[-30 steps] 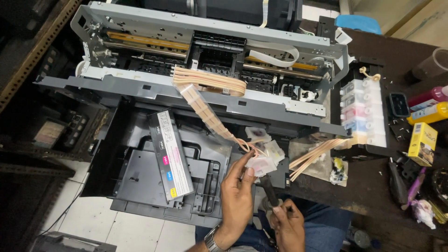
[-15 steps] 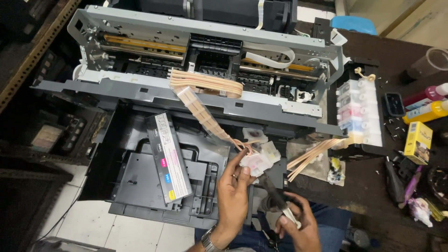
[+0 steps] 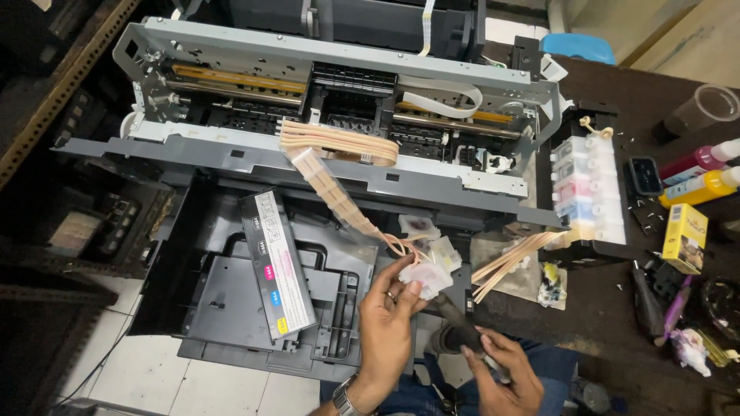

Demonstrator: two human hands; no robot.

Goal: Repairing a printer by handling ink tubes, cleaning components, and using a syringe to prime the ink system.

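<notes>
Head view looks down on an opened printer [image 3: 254,154], its grey cover off and its metal frame, rollers and carriage bare. From the middle of the printer a flat band of pale tan ink tubes [image 3: 331,181] loops out and runs down to a cluster of small whitish, ink-stained dampers [image 3: 428,266] just below the printer's front edge. The left hand [image 3: 389,327] comes up from below the printer, wrist straight, a ring on one finger and a watch at the wrist; its thumb and fingertips are pinched on the damper cluster, holding it clear of the dark plastic tray [image 3: 247,308] under the printer. The right hand [image 3: 501,370], lower and to the right of the cluster, is wrapped closed around a dark-handled tool [image 3: 462,327] whose upper end points toward the cluster; whether its tip touches cannot be told. A white cartridge strip with coloured patches [image 3: 276,266] lies slanted on the tray. Right of the printer, on the dark worktop [image 3: 617,308], stand a block of ink tanks [image 3: 590,189], coloured ink bottles [image 3: 701,173] and a yellow box [image 3: 684,237].
</notes>
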